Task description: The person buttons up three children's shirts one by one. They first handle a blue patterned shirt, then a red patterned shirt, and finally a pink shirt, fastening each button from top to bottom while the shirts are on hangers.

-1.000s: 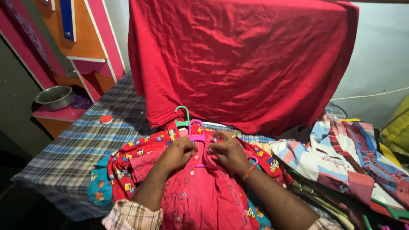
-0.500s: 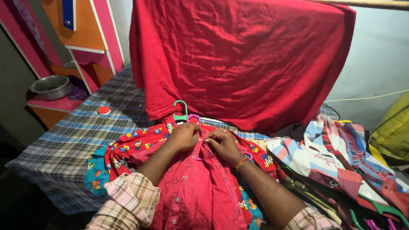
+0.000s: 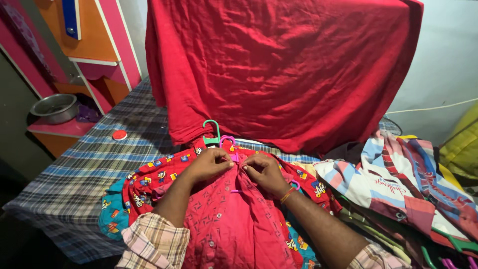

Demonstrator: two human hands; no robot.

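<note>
Overhead, a broad crimson cloth [image 3: 284, 69] is hanging in soft creases, filling the upper middle of the view, its lower edge drooping onto a bed spread with a blue and grey plaid sheet [image 3: 94, 169]. Beside it on the right, a heap of striped and patterned garments [image 3: 398, 184] is lying crumpled in loose folds. Closer in, a red buttoned shirt [image 3: 229, 219] with a faint geometric weave is lying front-up on top of a brighter printed shirt [image 3: 154, 179] dotted with small coloured squares. Both hands are working at the red shirt's collar: the left hand [image 3: 209, 164] is pinching the fabric with its fingers curled tightly closed, and the right hand [image 3: 266, 172], an orange bangle at its wrist, is gripping the opposite collar edge with fingertips pressed together. Just above the knuckles, a pink plastic hanger hook [image 3: 226, 141] and a green one [image 3: 213, 130] are poking out side by side. Far left, a round steel bowl [image 3: 54, 107] is sitting on a pink shelf; its contents cannot be made out. A small red cap [image 3: 119, 134] is resting on the plaid.
</note>
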